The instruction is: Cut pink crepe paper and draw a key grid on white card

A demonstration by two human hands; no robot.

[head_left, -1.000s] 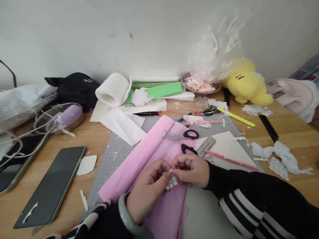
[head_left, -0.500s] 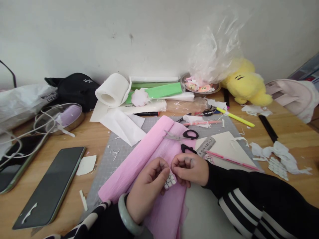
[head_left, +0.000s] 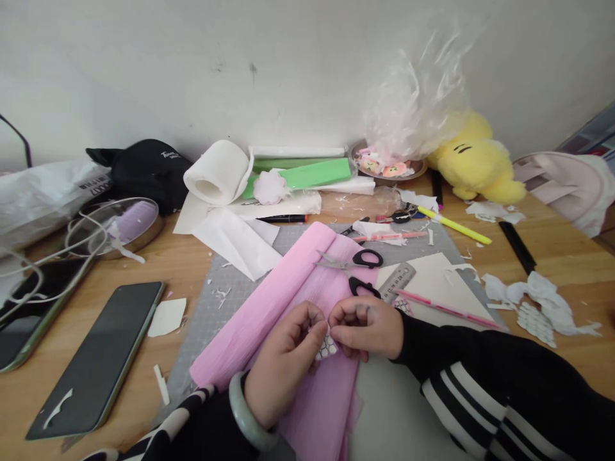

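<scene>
The left hand [head_left: 288, 362] pinches a small dotted sheet [head_left: 327, 347] between its fingers, above the pink paper [head_left: 262, 307]. The right hand [head_left: 369, 328] is just beside it, fingers bunched narrow; whether they grip anything, I cannot tell. Scissors [head_left: 350, 265] lie on the paper beyond.

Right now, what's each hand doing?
Left hand: closed, pinching the small circle-patterned sheet.
Right hand: curled closed beside it; can't tell whether it holds anything.
</scene>
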